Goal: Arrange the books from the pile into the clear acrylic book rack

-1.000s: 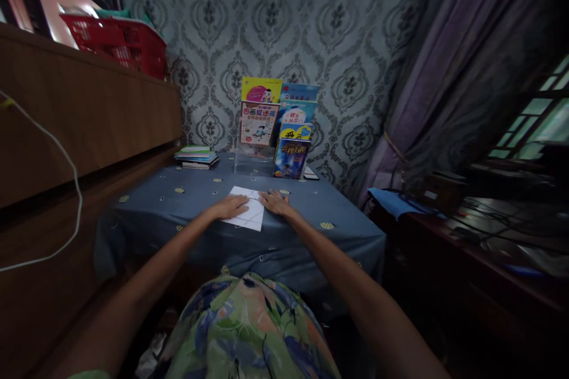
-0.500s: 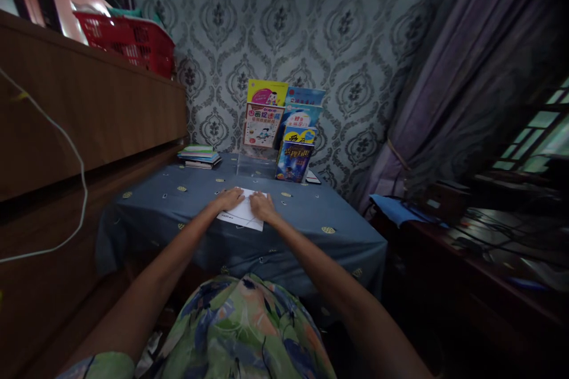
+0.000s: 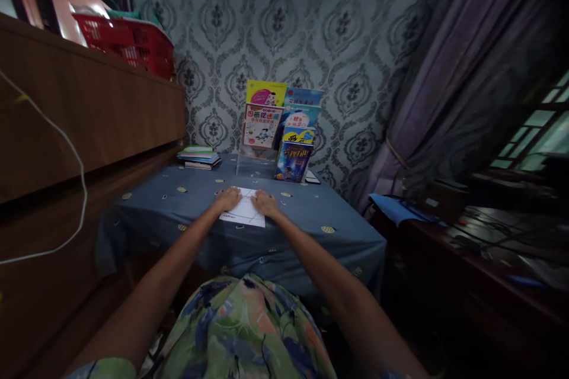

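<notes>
A thin white booklet (image 3: pixel 242 216) lies on the cloth-covered table (image 3: pixel 306 234) in front of me, with dark print along its near edge and thin lines across its surface. At its left edge, my left hand (image 3: pixel 229 198) is closed, with the thumb toward the middle. My right hand (image 3: pixel 265 202) has hold of the right edge in the same way. The fingertips are small and partly hidden. Behind the hands, a clear display rack (image 3: pixel 249 167) holds several colourful children's books (image 3: pixel 263 125) in two columns.
A stack of books (image 3: pixel 199 157) lies at the table's back left. A flat white-and-dark object (image 3: pixel 312 177) is beside the rack. To the left, a wooden cabinet (image 3: pixel 89 106) carries a red basket (image 3: pixel 127 44). A cluttered dark desk (image 3: pixel 480 272) stands on the right.
My hands have moved slightly apart, toward the booklet's side edges, so more of its middle shows. The booklet has shifted and turned a little. The rack and books stay put.
</notes>
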`<state>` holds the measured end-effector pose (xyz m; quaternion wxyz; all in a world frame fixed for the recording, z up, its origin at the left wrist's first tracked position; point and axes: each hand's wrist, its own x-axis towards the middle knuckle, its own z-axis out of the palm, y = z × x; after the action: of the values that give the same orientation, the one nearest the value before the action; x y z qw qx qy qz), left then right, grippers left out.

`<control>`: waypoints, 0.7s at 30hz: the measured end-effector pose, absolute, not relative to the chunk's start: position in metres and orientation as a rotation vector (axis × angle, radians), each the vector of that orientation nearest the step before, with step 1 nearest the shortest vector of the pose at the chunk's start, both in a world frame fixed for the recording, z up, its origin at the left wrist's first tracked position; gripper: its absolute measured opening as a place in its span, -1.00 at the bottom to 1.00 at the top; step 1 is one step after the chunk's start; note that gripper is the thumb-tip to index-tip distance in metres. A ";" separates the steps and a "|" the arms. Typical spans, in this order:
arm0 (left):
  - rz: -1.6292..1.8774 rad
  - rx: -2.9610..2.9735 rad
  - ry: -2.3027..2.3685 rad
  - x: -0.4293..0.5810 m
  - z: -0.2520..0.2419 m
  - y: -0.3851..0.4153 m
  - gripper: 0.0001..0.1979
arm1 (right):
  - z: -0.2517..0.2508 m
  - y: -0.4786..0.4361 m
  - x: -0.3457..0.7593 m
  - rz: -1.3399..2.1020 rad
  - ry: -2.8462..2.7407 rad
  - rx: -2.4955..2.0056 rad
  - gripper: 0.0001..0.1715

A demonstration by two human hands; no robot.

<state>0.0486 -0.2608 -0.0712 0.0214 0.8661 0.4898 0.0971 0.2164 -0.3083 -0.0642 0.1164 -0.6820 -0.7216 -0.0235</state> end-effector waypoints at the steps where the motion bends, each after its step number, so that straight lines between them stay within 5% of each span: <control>1: 0.299 2.682 1.521 0.049 -0.071 -0.261 -0.59 | -0.064 -0.309 0.218 -0.051 -2.108 -2.017 -0.57; 21: 0.179 2.734 1.303 0.083 -0.057 -0.249 -0.58 | -0.060 -0.327 0.223 -0.009 -2.170 -2.066 -0.44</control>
<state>0.0828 -0.2492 -0.0571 0.0537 0.8999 0.4289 0.0588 0.2229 -0.3271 -0.0601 0.0726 -0.6877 -0.7224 -0.0029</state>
